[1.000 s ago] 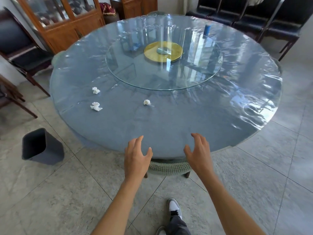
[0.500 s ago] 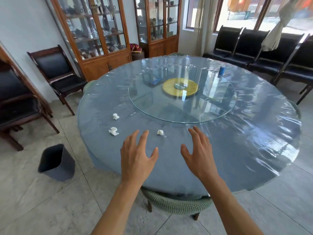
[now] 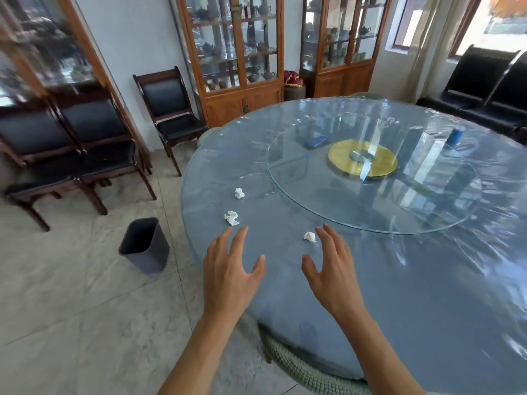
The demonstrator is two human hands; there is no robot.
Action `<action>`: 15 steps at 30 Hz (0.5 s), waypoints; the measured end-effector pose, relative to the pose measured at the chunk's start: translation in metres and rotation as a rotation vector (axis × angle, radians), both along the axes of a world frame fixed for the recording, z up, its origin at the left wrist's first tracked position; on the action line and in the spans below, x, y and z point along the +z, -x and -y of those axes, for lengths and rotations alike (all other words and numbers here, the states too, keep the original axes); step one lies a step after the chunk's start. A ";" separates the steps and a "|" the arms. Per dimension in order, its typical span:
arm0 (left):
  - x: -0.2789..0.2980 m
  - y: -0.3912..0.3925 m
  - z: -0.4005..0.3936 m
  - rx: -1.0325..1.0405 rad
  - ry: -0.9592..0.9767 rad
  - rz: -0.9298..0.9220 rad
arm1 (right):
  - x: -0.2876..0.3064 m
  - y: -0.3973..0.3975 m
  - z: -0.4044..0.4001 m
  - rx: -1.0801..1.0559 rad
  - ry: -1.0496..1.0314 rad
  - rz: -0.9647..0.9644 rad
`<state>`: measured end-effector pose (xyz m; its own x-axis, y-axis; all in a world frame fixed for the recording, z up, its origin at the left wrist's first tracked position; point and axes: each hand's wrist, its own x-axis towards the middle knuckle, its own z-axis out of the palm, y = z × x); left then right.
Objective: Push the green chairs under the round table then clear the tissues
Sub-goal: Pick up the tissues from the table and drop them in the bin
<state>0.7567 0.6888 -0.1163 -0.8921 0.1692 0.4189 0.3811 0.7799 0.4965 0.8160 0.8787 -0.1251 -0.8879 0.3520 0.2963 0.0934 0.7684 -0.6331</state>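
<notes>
Right hand (image 3: 330, 269) and left hand (image 3: 231, 269), both empty with fingers spread wide, poised low in the frame's centre above the round surface (image 3: 427, 295), the right fingertips just beside the nearest tissue (image 3: 310, 236). Two further tissues (image 3: 231, 217) (image 3: 239, 193) left of centre near the surface's left edge; green chair (image 3: 302, 369) tucked beneath the near rim at bottom centre. Best done by pinching each wad lightly and carrying it over the left edge to the bin (image 3: 144, 245) on open floor at lower left.
</notes>
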 end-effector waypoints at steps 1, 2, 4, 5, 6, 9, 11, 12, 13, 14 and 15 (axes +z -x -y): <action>-0.001 0.005 0.006 0.012 -0.005 0.004 | -0.001 0.007 0.006 0.019 0.010 0.003; -0.002 0.010 0.012 0.027 -0.014 0.009 | -0.003 0.015 0.012 0.036 0.018 0.007; -0.005 0.022 0.025 0.063 -0.028 0.021 | -0.005 0.031 0.024 0.065 0.021 0.011; -0.006 0.028 0.032 0.078 -0.035 0.030 | -0.007 0.040 0.031 0.079 0.025 0.013; -0.008 0.036 0.041 0.086 -0.045 0.037 | -0.008 0.050 0.039 0.089 0.029 0.017; -0.014 0.064 0.066 0.098 -0.075 0.071 | -0.011 0.080 0.063 0.103 0.033 0.033; -0.017 0.089 0.083 0.094 -0.099 0.084 | -0.012 0.104 0.082 0.103 0.040 0.041; -0.018 0.102 0.092 0.085 -0.109 0.086 | -0.013 0.116 0.091 0.095 0.044 0.044; -0.018 0.115 0.099 0.073 -0.112 0.091 | -0.014 0.126 0.099 0.081 0.052 0.049; -0.018 0.130 0.108 0.054 -0.110 0.105 | -0.014 0.138 0.109 0.061 0.065 0.056; -0.018 0.145 0.118 0.037 -0.107 0.124 | -0.014 0.149 0.118 0.044 0.077 0.062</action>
